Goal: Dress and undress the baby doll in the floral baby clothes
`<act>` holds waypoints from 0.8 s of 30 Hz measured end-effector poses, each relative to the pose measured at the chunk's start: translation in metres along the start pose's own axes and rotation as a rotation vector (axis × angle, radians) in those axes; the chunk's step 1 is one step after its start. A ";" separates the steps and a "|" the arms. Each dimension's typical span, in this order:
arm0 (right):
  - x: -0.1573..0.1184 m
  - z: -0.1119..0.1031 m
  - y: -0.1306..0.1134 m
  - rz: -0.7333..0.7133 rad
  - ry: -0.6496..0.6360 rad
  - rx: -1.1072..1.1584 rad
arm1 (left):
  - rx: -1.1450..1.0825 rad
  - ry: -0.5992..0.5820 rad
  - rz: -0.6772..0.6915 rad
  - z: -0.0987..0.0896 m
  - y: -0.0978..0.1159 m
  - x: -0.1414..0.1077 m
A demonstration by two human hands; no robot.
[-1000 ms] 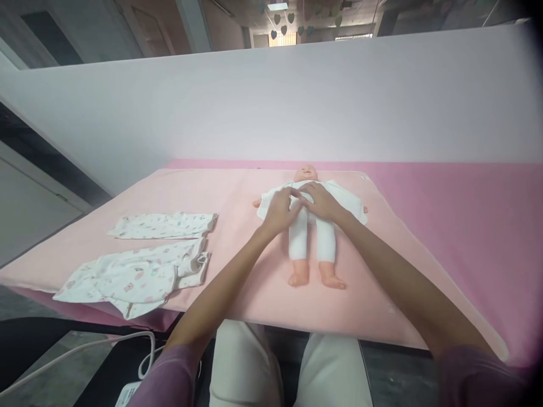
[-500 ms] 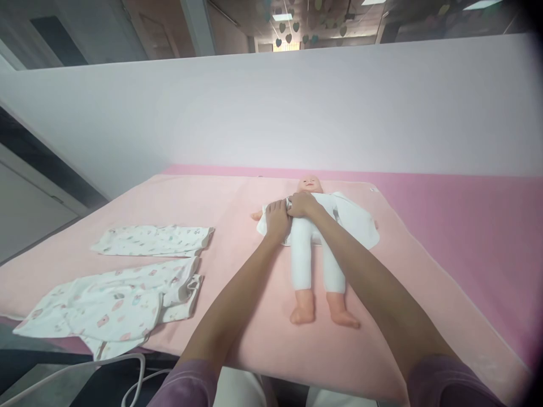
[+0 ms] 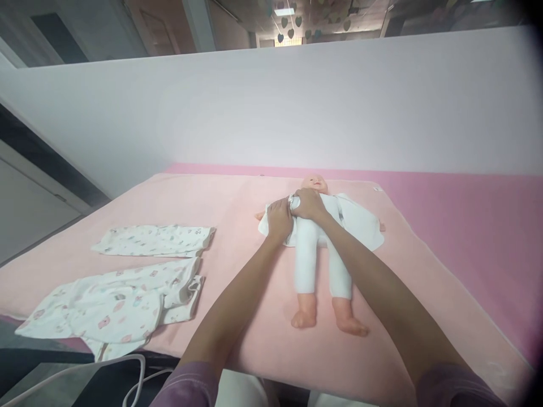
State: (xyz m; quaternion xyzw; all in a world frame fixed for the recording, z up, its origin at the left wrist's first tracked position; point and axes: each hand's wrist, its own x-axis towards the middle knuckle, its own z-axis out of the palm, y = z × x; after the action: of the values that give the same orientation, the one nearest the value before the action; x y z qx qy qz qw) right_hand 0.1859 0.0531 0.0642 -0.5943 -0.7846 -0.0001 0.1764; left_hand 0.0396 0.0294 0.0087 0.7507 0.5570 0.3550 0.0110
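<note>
A baby doll (image 3: 315, 183) lies on its back, head away from me, in white leggings (image 3: 305, 263) with its feet bare. Under and around its body is a white baby shirt (image 3: 362, 223), one side spread flat to the right. My right hand (image 3: 308, 203) is on the doll's chest, its fingers closed on the bunched shirt edge. Beside it, at the doll's side on the left, my left hand (image 3: 280, 220) is closed over the shirt; its thumb is hidden. The fingertips of both hands nearly meet.
To the left lie folded printed pants (image 3: 155, 240) and a printed baby garment (image 3: 110, 305) overhanging the front edge. A pink sheet (image 3: 237, 271) covers the table. A white partition (image 3: 271, 113) rises behind. A white cable (image 3: 85, 366) loops at the lower left.
The doll and both hands appear slightly further right, along with a small camera shift. The doll's feet are shifted right and a little more apart. My right hand still holds the shirt edge.
</note>
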 end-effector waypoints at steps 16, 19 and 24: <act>-0.025 -0.024 0.088 0.226 0.402 0.703 | -0.085 -0.028 -0.265 -0.003 -0.004 0.003; -0.028 -0.028 0.094 0.208 0.374 0.726 | -0.008 -0.064 -0.231 -0.002 -0.003 0.004; -0.018 -0.022 0.076 0.129 0.278 0.694 | -0.087 -0.019 -0.189 -0.005 -0.001 0.003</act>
State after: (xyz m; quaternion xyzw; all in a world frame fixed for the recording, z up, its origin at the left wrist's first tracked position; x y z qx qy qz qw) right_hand 0.2671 0.0536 0.0639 -0.5416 -0.6676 0.1961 0.4717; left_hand 0.0365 0.0305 0.0136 0.6969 0.6092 0.3694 0.0823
